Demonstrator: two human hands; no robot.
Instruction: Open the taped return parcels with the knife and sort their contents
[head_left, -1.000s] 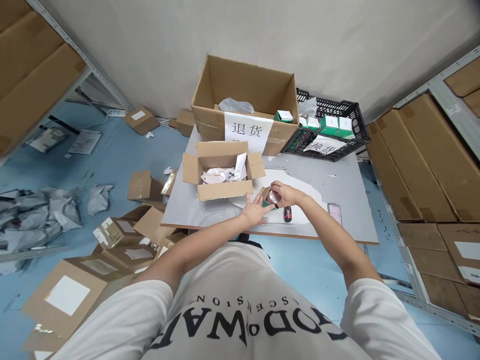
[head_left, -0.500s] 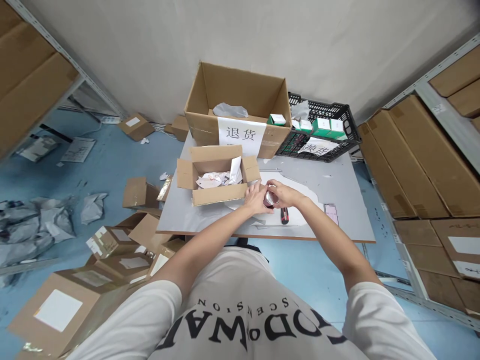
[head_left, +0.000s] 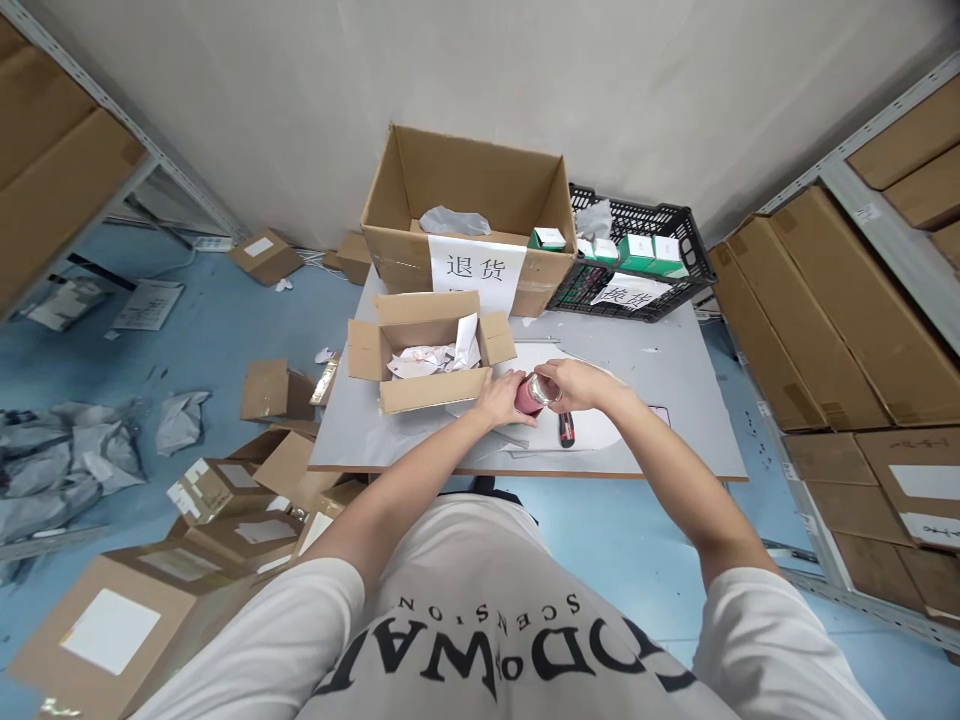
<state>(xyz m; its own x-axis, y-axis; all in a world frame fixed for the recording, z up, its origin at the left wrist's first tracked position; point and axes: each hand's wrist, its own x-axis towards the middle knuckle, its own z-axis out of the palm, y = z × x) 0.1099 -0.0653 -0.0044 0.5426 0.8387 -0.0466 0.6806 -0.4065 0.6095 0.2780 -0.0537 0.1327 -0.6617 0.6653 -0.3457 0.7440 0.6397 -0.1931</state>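
Note:
Between my hands is a pink cylindrical container (head_left: 529, 397) with a shiny silvery end, tilted toward the right. My left hand (head_left: 501, 399) wraps around its pink side. My right hand (head_left: 576, 385) has its fingers closed at the silvery end. Just below them a red and black box cutter (head_left: 566, 429) lies on white paper (head_left: 595, 436). Left of my hands stands an open small cardboard box (head_left: 435, 392) with crumpled paper (head_left: 427, 361) inside.
Behind stand a large open carton (head_left: 390, 265) with a paper sign and a black crate (head_left: 694, 250) holding green-and-white boxes (head_left: 637, 253). A phone-like item (head_left: 660, 413) lies right on the table (head_left: 697, 400). Shelves with cartons (head_left: 817, 330) flank the right; cartons (head_left: 135, 630) crowd the left floor.
The container has tipped over to the right, so its pink side now shows. My right hand has shifted slightly along its silvery end, and my left hand still grips it.

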